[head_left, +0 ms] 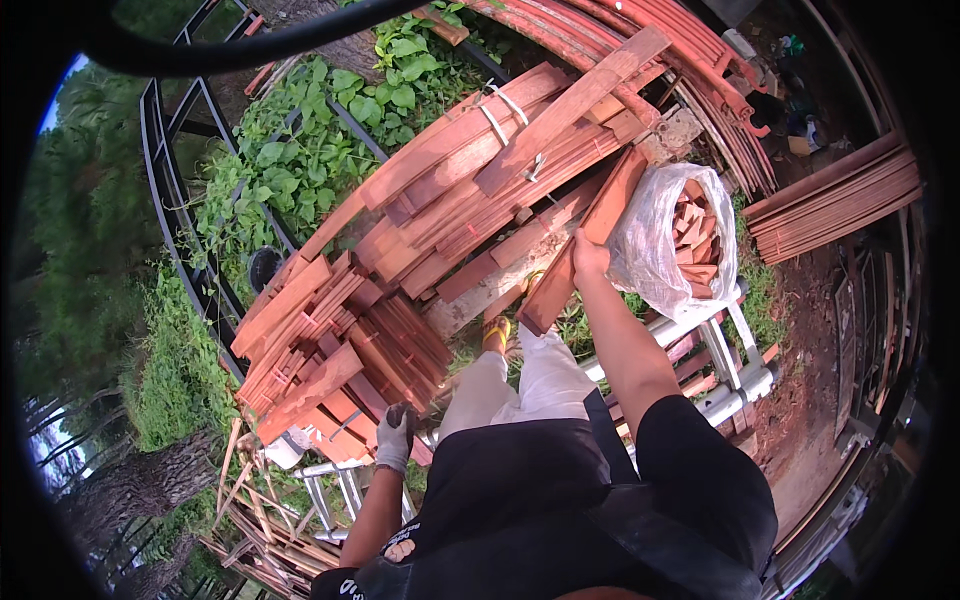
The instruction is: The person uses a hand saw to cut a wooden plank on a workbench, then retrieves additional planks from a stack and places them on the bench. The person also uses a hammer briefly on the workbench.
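My right hand, bare, grips a reddish-brown wooden plank by its edge. The plank slants from beside the plastic sack down to just above my legs. My left hand, in a pale glove with dark fingertips, is curled closed at the near end of the stacked boards. Whatever it may hold is hidden. Bundles of short boards lie close by it, several tied with thin red bands. Longer planks are piled beyond, some bound with a white strap.
A clear plastic sack of wood offcuts stands right of the plank. Metal ladder-like frames lie at the right and lower left. Rusty red pipes are stacked far right. Green vines and a black metal frame border the left.
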Motion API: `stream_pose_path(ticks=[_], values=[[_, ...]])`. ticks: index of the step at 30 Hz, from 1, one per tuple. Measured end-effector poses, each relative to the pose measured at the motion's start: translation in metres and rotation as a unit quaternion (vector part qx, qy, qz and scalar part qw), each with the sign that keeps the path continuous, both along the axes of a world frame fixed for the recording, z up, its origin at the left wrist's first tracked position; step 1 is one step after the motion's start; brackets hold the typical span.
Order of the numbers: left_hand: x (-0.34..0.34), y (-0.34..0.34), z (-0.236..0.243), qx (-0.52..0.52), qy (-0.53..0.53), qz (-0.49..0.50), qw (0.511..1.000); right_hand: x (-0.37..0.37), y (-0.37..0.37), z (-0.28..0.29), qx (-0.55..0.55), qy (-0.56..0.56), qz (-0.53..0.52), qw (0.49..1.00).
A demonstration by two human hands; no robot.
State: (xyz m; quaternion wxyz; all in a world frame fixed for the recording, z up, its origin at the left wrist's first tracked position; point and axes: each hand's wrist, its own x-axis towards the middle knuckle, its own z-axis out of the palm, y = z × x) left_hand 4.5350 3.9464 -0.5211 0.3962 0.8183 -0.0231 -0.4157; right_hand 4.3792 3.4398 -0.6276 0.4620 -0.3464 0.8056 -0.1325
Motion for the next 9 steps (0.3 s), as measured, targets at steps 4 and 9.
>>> stream_pose_path(ticks=[4, 9], values=[[-0.01, -0.015, 0.005, 0.071, -0.04, -0.036, 0.996, 0.029, -0.06, -0.047, -0.026, 0.085, -0.024, 0.996], [-0.008, -0.116, 0.02, -0.027, -0.033, 0.048, 0.998, 0.018, -0.059, -0.058, -0.029, 0.07, -0.003, 0.997]])
